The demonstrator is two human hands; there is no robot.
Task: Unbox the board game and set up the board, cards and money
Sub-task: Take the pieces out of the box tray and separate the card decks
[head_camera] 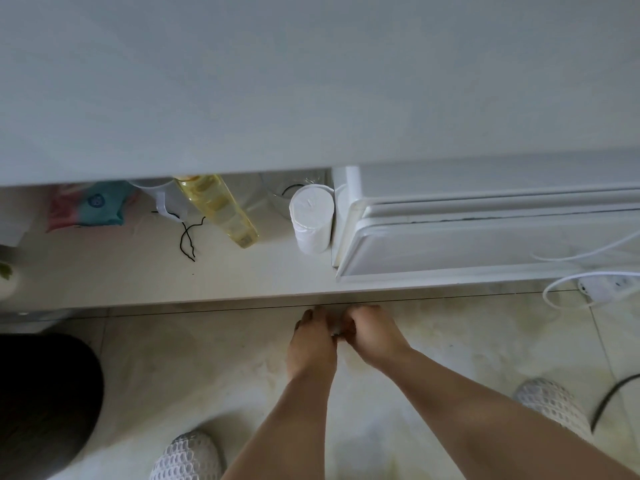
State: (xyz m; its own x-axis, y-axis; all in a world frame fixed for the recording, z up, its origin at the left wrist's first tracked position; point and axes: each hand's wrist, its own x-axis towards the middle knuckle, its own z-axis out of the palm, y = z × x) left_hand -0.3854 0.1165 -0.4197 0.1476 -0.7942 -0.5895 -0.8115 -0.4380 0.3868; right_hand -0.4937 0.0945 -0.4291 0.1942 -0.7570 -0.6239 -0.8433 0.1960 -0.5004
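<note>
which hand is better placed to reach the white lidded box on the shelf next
Right, probably. The right hand is the one nearer the white lidded box, which lies to the right on the shelf; the left hand would have to cross it. Whether they hold anything is unclear.

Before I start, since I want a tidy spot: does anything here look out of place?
A loose black thread straggles over the shelf beside the yellow bottle, and a white power strip with looped cable lies by the shelf's front edge.

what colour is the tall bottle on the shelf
Pale, see-through yellow bottle; it shows best in the head view.
</note>
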